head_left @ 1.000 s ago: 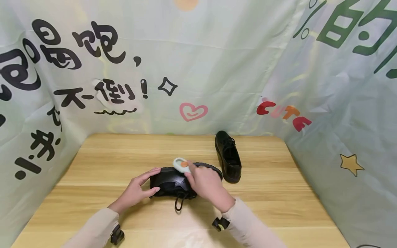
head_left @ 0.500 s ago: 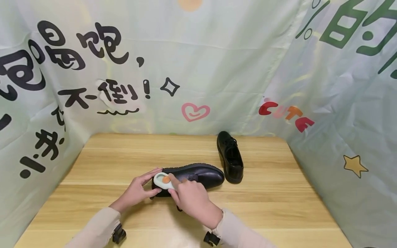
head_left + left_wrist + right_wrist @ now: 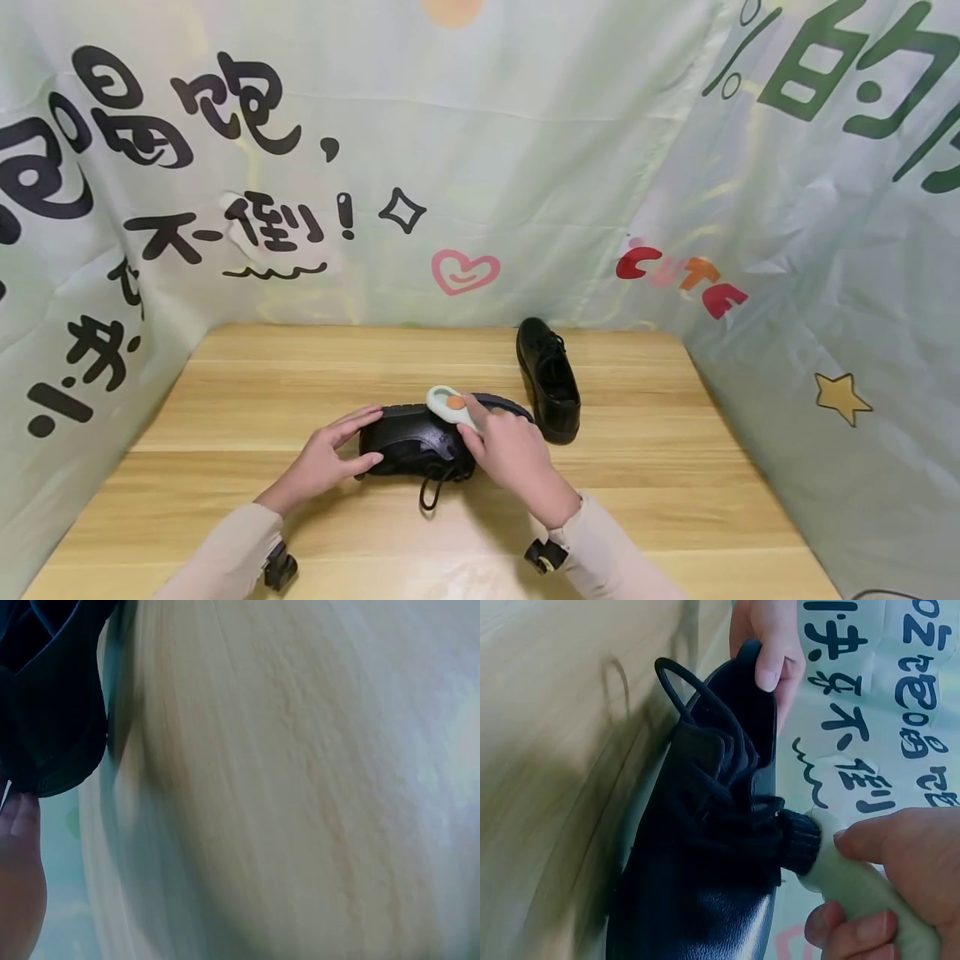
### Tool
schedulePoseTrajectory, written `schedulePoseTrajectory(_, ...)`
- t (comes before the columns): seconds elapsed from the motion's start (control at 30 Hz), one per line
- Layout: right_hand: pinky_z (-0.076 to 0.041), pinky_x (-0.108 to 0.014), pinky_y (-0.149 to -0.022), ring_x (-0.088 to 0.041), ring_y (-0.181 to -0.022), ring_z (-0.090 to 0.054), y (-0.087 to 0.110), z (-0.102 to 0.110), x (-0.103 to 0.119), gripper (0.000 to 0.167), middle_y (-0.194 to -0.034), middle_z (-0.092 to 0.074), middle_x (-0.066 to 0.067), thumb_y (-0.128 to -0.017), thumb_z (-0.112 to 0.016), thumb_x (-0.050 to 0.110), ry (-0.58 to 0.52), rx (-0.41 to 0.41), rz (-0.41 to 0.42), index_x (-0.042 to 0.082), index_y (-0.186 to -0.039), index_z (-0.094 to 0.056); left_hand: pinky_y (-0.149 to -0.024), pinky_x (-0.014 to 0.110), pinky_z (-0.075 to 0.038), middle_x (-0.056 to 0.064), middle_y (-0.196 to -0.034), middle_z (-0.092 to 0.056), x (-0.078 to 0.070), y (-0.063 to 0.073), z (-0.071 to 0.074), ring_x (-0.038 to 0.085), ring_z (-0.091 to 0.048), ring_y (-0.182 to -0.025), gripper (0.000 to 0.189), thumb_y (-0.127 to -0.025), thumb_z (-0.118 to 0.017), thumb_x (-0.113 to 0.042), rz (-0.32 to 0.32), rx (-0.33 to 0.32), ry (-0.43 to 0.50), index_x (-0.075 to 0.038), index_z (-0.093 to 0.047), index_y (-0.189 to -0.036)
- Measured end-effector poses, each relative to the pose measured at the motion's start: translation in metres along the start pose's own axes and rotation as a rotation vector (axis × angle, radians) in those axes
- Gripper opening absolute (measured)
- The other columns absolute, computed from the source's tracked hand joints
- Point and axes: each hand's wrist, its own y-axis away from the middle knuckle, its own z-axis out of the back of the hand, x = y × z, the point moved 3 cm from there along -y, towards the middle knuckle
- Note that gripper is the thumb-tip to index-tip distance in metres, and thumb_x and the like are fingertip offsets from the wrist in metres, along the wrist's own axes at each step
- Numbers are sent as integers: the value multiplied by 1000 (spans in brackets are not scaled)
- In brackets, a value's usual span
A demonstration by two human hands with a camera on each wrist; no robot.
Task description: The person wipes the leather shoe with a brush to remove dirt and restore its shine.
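Note:
A black lace-up leather shoe (image 3: 405, 440) lies across the middle of the table, tilted on its side, its lace loop hanging toward the front. My left hand (image 3: 324, 460) holds the heel, thumb on the near side and fingers on the far side. In my right hand (image 3: 517, 460) is a pale green brush (image 3: 437, 406) with an orange button under the index finger. The right wrist view shows the brush's dark bristles (image 3: 801, 841) against the shoe's side by the laces. In the left wrist view, the heel end (image 3: 56, 727) appears dark, with fingertips below it.
A second black lace-up shoe (image 3: 553, 387) stands upright behind and to the right, close to the toe of the first. Printed cloth (image 3: 375, 167) hangs behind and along both sides of the wooden table (image 3: 285, 375).
The right hand swept the brush left to the heel half a second ago, and now has it back right at mid-shoe. The left hand has kept hold of the heel.

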Motion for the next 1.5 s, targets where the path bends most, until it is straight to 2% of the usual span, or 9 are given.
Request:
schedulePoseTrajectory(0.13,-27,-25,-34,-15,-42,-42,2,-1,-2,30,-58,-50,1,-92,-63,39,-12,-45,2,11,-102,-66,-107,23,-35,9,-149,-41,2,5,4,26,-36,-137,66,-82,-77,-29,-19,3,-28,-11,-50,-140)
schedulePoseTrajectory(0.27,-26,-24,-33,-14,-41,-38,3,-4,-3,30,-57,-42,3,-90,-65,39,-17,-76,0,12,-80,-56,-106,36,-37,11,-150,-39,3,9,6,24,-35,-137,69,-82,-77,-27,-20,20,-22,-9,-47,-142)
schedulePoseTrajectory(0.47,-31,-28,-35,-22,-49,-52,4,-6,-2,32,-69,-53,-3,-92,-63,40,10,-73,-7,8,-95,-63,-102,44,-41,16,-151,-36,3,9,8,32,-33,-137,70,-83,-76,-24,-22,38,29,-2,-44,-142)
schedulePoseTrajectory(0.67,-36,-32,-35,-25,-54,-58,1,-7,0,40,-85,-64,-11,-93,-61,42,81,-157,-31,12,-118,-68,-104,48,-37,19,-153,-31,2,12,8,34,-29,-138,69,-85,-74,-19,-24,60,102,0,-42,-143)
schedulePoseTrajectory(0.87,-37,-31,-33,-21,-47,-56,-5,-12,16,43,-80,-64,-8,-90,-63,46,153,-223,23,12,-116,-68,-105,43,-37,19,-153,-30,6,13,7,24,-30,-140,71,-83,-76,-15,-51,78,123,-3,-42,-144)
schedulePoseTrajectory(1.1,-43,-28,-36,-17,-49,-57,-6,-25,56,44,-79,-63,-5,-89,-64,47,164,-207,136,11,-114,-68,-104,43,-38,15,-150,-36,7,11,5,18,-36,-136,71,-78,-80,-20,-32,45,112,-3,-48,-139)
schedulePoseTrajectory(1.23,-41,-23,-34,-11,-46,-53,-2,-28,80,45,-79,-64,-2,-89,-64,49,174,-172,220,12,-115,-69,-106,29,-39,13,-150,-38,9,11,5,12,-37,-134,72,-75,-82,-21,0,37,119,-1,-51,-137)
schedulePoseTrajectory(1.33,-39,-22,-33,-9,-47,-52,-1,-28,92,44,-79,-64,0,-89,-62,51,203,-155,288,14,-114,-69,-105,13,-31,10,-150,-39,10,11,6,11,-35,-136,78,-71,-85,-20,2,33,140,-1,-49,-138)
schedulePoseTrajectory(1.5,-40,-24,-33,-9,-47,-54,-6,-26,94,39,-73,-60,2,-87,-63,52,234,-147,322,17,-103,-69,-104,11,-31,13,-151,-37,9,14,7,9,-35,-136,79,-73,-84,-19,-14,52,138,-1,-47,-140)
